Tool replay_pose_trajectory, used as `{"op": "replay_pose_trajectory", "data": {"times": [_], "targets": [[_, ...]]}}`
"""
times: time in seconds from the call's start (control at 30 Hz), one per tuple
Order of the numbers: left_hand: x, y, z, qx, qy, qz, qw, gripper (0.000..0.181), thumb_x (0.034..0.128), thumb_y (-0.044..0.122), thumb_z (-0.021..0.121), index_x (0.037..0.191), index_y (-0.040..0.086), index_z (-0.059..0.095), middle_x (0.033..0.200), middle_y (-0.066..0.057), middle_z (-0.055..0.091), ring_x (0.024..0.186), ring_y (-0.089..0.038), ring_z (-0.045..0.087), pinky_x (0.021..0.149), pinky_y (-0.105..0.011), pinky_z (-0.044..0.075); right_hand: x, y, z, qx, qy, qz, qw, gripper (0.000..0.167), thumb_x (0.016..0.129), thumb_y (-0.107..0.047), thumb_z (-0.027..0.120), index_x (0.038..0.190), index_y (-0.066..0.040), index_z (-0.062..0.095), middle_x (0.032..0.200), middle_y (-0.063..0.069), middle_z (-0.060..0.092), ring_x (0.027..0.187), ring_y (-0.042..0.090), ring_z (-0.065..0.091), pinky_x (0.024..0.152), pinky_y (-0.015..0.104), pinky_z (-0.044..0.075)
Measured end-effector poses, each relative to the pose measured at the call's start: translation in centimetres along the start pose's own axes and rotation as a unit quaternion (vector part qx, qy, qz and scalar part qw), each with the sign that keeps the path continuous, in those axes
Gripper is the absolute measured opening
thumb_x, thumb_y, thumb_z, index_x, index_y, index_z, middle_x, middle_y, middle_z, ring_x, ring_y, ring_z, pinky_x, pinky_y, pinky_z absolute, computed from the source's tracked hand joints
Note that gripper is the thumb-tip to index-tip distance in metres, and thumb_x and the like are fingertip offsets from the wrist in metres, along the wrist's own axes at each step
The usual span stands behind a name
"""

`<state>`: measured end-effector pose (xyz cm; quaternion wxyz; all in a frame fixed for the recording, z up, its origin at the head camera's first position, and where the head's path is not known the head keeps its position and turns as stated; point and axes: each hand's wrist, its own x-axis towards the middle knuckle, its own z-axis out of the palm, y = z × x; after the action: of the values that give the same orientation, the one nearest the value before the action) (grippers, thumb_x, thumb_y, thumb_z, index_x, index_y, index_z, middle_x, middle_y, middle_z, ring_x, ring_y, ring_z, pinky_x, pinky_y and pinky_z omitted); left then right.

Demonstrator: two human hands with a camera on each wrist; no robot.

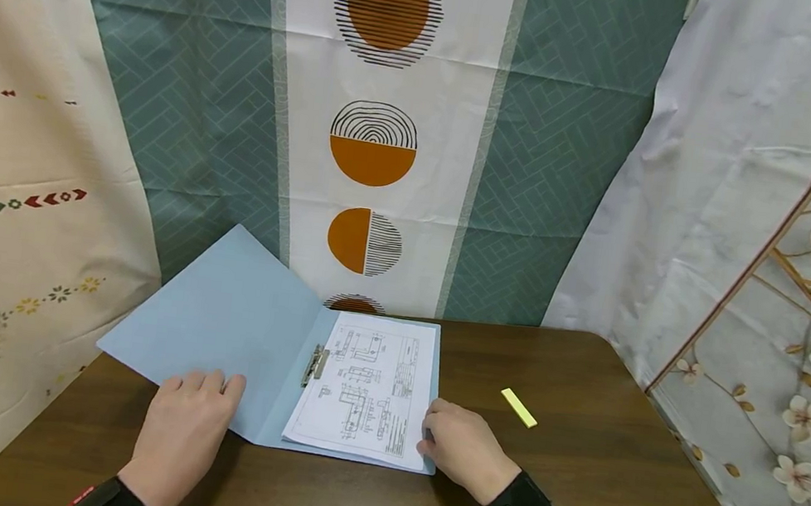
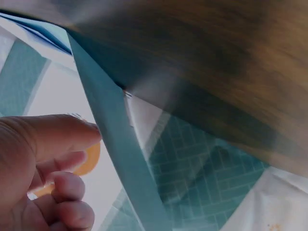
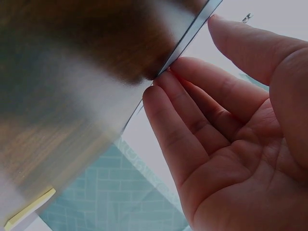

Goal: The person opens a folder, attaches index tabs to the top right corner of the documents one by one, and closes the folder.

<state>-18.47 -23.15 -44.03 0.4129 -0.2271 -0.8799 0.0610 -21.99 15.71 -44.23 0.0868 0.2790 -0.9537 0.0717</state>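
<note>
A light-blue folder (image 1: 219, 307) lies spread on the table, its left cover tilted up off the wood. Inside, a metal clip (image 1: 315, 365) holds printed sheets (image 1: 350, 414) with technical drawings. My left hand (image 1: 187, 420) is at the near edge of the raised cover. In the left wrist view, the thumb touches or nearly touches the cover (image 2: 113, 144), and the other fingers are loosely bent on that same side. My right hand (image 1: 466, 448) rests at the folder's right edge; in the right wrist view, its fairly straight fingers (image 3: 166, 120) touch that edge.
A small yellow strip (image 1: 519, 408) lies on the brown wooden table (image 1: 559, 488) to the right of the folder. Behind the table hangs a green and white patterned cloth (image 1: 557, 178). Pale printed cloths hang at the left (image 1: 23, 243) and right (image 1: 722, 239).
</note>
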Motion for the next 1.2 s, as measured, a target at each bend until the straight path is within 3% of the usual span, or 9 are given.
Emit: {"op": "replay_pose_trajectory", "data": {"times": [0.07,0.13,0.23,0.37,0.53,0.67,0.9,1.1,1.2], "targets": [[0.3,0.3,0.2,0.008,-0.016,0.008,0.9998,0.041,0.0678,-0.018,0.087,0.094,0.000,0.060,0.077,-0.016,0.049,0.070,-0.037,0.054,0.059,-0.045,0.038,0.0,0.0,0.0,0.001,0.000,0.001,1.0000,0.022,0.087,-0.021,0.097,0.098,-0.007,0.083,0.097,0.002,0.069,0.076,0.013,0.056,0.070,0.030,0.054],[0.5,0.6,0.4,0.011,-0.036,0.011,0.9992,0.056,0.0638,-0.015,0.093,0.113,-0.002,0.069,0.094,-0.022,0.058,0.087,-0.042,0.060,0.069,-0.051,0.046,0.0,0.0,0.0,-0.001,0.002,-0.001,1.0000,0.022,0.087,-0.021,0.097,0.098,-0.007,0.083,0.098,0.002,0.070,0.076,0.013,0.057,0.070,0.030,0.054],[0.9,0.9,0.6,0.017,-0.073,0.013,0.9971,0.074,0.0652,-0.010,0.097,0.134,0.000,0.071,0.126,-0.029,0.064,0.117,-0.049,0.062,0.094,-0.063,0.050,0.0,0.0,0.0,-0.004,0.004,-0.003,1.0000,0.023,0.087,-0.021,0.097,0.098,-0.007,0.083,0.098,0.003,0.070,0.077,0.013,0.057,0.071,0.030,0.055],[1.2,1.2,0.9,0.021,-0.112,0.009,0.9935,0.070,0.0756,-0.009,0.092,0.141,0.001,0.069,0.150,-0.030,0.060,0.141,-0.051,0.053,0.112,-0.072,0.039,0.0,0.1,0.1,-0.003,0.002,-0.003,1.0000,0.023,0.087,-0.021,0.097,0.098,-0.007,0.083,0.098,0.003,0.070,0.078,0.013,0.057,0.071,0.030,0.055],[1.3,1.5,1.5,0.029,-0.155,0.007,0.9875,0.054,0.0917,-0.005,0.080,0.144,0.000,0.069,0.155,-0.027,0.058,0.146,-0.049,0.051,0.117,-0.073,0.036,0.1,0.1,0.2,-0.004,0.000,-0.003,1.0000,0.023,0.087,-0.022,0.097,0.098,-0.007,0.084,0.099,0.003,0.071,0.078,0.013,0.058,0.072,0.031,0.055],[1.1,1.7,2.0,0.028,-0.181,0.005,0.9830,0.045,0.0963,0.010,0.082,0.140,0.003,0.072,0.148,-0.023,0.065,0.141,-0.046,0.057,0.114,-0.076,0.037,0.1,0.2,0.2,-0.002,-0.002,-0.002,1.0000,0.022,0.087,-0.022,0.097,0.098,-0.007,0.084,0.099,0.003,0.071,0.079,0.013,0.058,0.072,0.031,0.055],[0.4,2.0,2.4,0.011,-0.197,-0.002,0.9804,0.048,0.0880,0.033,0.094,0.125,0.007,0.077,0.124,-0.019,0.074,0.121,-0.045,0.067,0.093,-0.079,0.049,0.0,0.4,0.3,0.013,-0.006,0.001,0.9999,0.020,0.089,-0.021,0.095,0.098,-0.008,0.083,0.099,0.001,0.069,0.080,0.013,0.058,0.072,0.031,0.055],[0.2,2.5,1.4,-0.005,-0.256,-0.015,0.9665,0.044,0.0933,0.040,0.088,0.119,0.007,0.075,0.117,-0.016,0.073,0.105,-0.038,0.069,0.072,-0.063,0.059,-0.4,0.6,0.0,0.015,0.001,0.006,0.9999,0.017,0.090,-0.020,0.094,0.094,-0.009,0.083,0.095,-0.002,0.067,0.078,0.011,0.056,0.071,0.030,0.053],[0.1,2.7,1.0,-0.023,-0.281,-0.020,0.9592,0.039,0.0958,0.040,0.086,0.114,0.008,0.073,0.108,-0.013,0.070,0.092,-0.031,0.066,0.061,-0.051,0.058,-0.7,0.6,-0.3,0.021,-0.008,0.011,0.9997,0.017,0.089,-0.020,0.095,0.095,-0.009,0.084,0.095,-0.002,0.068,0.078,0.011,0.057,0.072,0.031,0.054]]}}
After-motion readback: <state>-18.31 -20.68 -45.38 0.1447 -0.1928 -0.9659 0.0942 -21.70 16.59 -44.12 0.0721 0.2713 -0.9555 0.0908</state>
